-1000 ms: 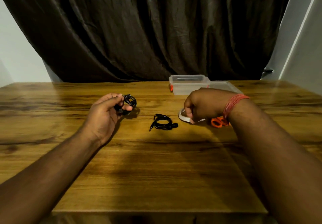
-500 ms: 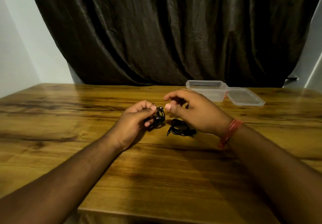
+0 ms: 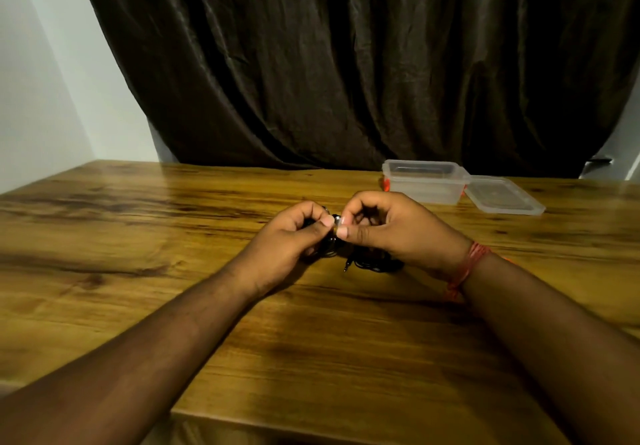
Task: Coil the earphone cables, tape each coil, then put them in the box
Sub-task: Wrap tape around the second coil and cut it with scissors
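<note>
Just in front of the box [image 3: 425, 185], toward the person, both hands met over the wooden table [image 3: 138, 236]; the left hand [image 3: 287, 240] gripped a small black earphone coil [image 3: 333, 233], its fingers curled round the bundle and its thumb pressed on top; the right hand [image 3: 394, 230] faced it, thumb and forefinger pinching at the coil's near-box edge, where something pale showed between the fingertips, too small to say whether it was tape. The held coil sat between the two hands, touching both, so neither had to reach; its loops seemed to stand roughly upright, but the fingers hid too much to be sure. A second earphone coil [image 3: 372, 265] lay flat on the table, further from the box than the right hand and partly under it, its plug [image 3: 346, 266] pointing out toward the left hand. The box stood open, its lid [image 3: 504, 196] lying flat and touching it on the side away from the left hand. Judged from this, the taping of the held coil was in hand, and the box lay beyond the right hand, which was the nearer of the two; the drop-in would go away from the person.
</note>
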### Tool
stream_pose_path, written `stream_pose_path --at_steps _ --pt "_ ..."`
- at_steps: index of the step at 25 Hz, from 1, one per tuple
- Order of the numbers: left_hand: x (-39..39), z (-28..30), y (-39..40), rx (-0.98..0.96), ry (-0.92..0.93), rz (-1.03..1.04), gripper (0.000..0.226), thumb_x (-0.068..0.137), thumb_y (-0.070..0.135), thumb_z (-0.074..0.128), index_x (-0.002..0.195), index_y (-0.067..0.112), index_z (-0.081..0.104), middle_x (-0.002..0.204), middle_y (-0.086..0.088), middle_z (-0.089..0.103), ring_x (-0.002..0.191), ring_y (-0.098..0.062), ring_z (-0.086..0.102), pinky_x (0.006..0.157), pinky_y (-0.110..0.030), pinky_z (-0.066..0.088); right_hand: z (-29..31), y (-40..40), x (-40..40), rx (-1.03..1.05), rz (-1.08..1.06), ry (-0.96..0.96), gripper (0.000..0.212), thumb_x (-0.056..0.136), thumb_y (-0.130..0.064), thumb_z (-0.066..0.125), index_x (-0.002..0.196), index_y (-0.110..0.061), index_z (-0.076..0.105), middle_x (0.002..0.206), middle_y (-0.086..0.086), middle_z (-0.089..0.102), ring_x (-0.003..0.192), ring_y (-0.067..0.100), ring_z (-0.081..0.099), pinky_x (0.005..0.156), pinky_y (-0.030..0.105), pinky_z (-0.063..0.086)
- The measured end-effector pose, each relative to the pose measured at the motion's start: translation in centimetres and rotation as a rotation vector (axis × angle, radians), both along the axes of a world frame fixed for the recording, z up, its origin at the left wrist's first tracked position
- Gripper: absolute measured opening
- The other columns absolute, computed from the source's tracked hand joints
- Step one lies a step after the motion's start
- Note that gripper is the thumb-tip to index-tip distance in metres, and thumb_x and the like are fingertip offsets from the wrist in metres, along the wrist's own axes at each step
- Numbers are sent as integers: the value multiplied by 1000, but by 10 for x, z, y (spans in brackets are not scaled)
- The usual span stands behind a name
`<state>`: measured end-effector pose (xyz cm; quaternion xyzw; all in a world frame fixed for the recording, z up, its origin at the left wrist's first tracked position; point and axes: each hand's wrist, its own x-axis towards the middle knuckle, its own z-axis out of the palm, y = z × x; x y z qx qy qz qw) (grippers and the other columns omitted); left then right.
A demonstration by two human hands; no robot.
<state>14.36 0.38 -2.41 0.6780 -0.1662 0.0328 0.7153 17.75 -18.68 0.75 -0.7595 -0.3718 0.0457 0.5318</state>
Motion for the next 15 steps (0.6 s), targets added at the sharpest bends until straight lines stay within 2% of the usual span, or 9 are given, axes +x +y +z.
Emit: stream_pose_path --at_steps 2,4,6,8,11,13,15 --pt "-1 0 -2 20 -26 5 11 94 14 57 84 11 58 64 -3 47 69 -23 45 80 -38 48 0 0 2 40 -11 45 15 85 -18 70 94 -7 65 73 2 62 64 12 57 55 21 48" --pt "-3 2 -4 39 -46 13 15 99 3 48 85 6 53 60 3 52 62 -9 51 71 -25 51 0 1 2 56 -18 71 7 89 -14 66 93 -8 65 74 2 66 65 13 62 56 22 50" --pt "-2 1 -5 49 -48 19 15 98 1 46 85 5 52 57 9 54 56 -1 52 63 -18 50 0 1 2 42 -31 86 3 91 -10 64 92 -8 66 71 0 67 60 10 61 55 21 51" --pt "-1 1 -4 31 -46 -13 13 98 10 51 85 7 53 57 7 49 56 -5 47 63 -21 48 2 -1 4 41 -43 103 4 91 -11 64 91 -8 66 70 1 67 60 14 60 57 28 50" --pt "0 -2 -3 43 -22 -64 18 90 26 50 85 10 56 60 3 42 55 -9 36 58 -26 33 3 -2 6 55 -89 105 6 92 -12 64 86 -13 67 71 6 64 65 28 55 63 42 45" --pt "0 -1 -2 -6 11 -98 24 90 29 46 87 8 58 66 1 43 54 -9 35 56 -28 28 2 0 4 52 -126 85 9 93 -12 62 85 -13 66 70 5 63 65 27 55 62 40 45" --pt "-1 2 0 -89 46 -143 30 92 31 43 88 6 60 71 -2 44 56 -11 35 55 -24 32 2 -1 5 136 -206 98 12 95 -9 58 85 -11 63 69 3 61 62 20 56 57 34 48"
